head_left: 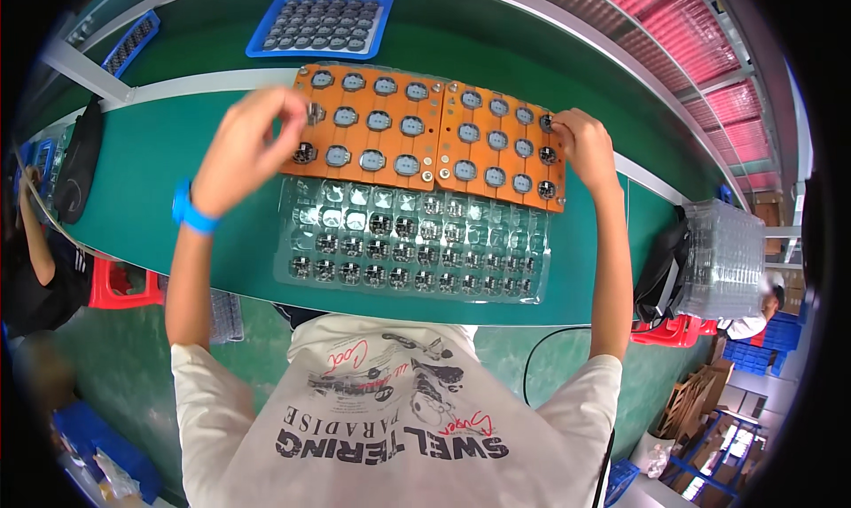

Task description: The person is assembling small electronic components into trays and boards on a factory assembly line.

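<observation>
Above the workbench (239, 260), the left hand (253, 144) curls thumb and forefinger nearly together at the left orange plate (359, 136), while the right hand (587, 149), fingers bunched, half-hides a dark component (547, 122) on the right orange plate (481, 156) (clamped or not, can't tell for either)! Black-and-red lettering (390, 446) crosses the T-shirt (355, 490), smallest lines unreadable.

From here I see shiny plastic in the clear tray (290, 230), and toward twelve o'clock from it, smooth orange boards (390, 140) with shiny metal dots (427, 175). The green table (239, 260) looks smooth and dull. At eleven the blue tray (386, 25) looks plastic, at three the see-through stack (722, 260) shines, and at six the white shirt (257, 464) is cloth.
</observation>
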A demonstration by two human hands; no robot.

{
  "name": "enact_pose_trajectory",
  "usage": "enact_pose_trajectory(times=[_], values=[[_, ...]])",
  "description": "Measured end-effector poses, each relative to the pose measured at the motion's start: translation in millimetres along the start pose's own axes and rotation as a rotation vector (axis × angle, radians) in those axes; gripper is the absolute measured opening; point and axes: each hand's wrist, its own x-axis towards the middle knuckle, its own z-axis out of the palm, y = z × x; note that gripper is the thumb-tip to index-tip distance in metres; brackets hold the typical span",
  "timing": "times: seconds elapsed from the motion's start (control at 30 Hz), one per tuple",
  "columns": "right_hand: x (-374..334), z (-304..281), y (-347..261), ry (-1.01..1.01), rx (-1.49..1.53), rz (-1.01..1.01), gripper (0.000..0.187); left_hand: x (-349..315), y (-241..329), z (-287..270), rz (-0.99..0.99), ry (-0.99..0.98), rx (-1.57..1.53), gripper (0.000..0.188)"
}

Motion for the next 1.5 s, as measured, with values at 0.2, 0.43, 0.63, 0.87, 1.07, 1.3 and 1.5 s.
enact_pose_trajectory(times=[0.2,0.43,0.63,0.87,1.07,1.3,1.5], values=[[0.6,1.5,-5.4,-0.067,-0.110,-0.028,0.009,44.6,-75.3,12.2,0.176,-0.011,0.228,0.010],[0.3,-8.2,-14.5,-0.053,0.004,0.073,0.008,52.8,-69.0,22.4,0.163,-0.100,0.353,0.005],[-41.2,-32.3,-106.7,-0.253,0.177,-0.098,0.011,52.9,-75.1,22.8,0.201,-0.128,0.406,0.002],[-62.1,22.9,-142.8,-0.461,-0.068,-0.205,0.007,51.3,-67.4,28.9,0.172,-0.112,0.414,0.004],[-11.5,-28.1,-112.7,-0.086,0.171,-0.141,0.005,50.3,-74.8,25.4,0.182,-0.122,0.427,0.002],[22.3,11.3,-48.9,-0.109,-0.322,-0.227,0.012,49.4,-79.3,16.1,0.123,-0.144,0.317,0.002],[25.7,8.3,-30.3,-0.132,-0.324,-0.223,0.013,1.2,-13.2,10.2,0.118,-0.047,0.054,0.006]])
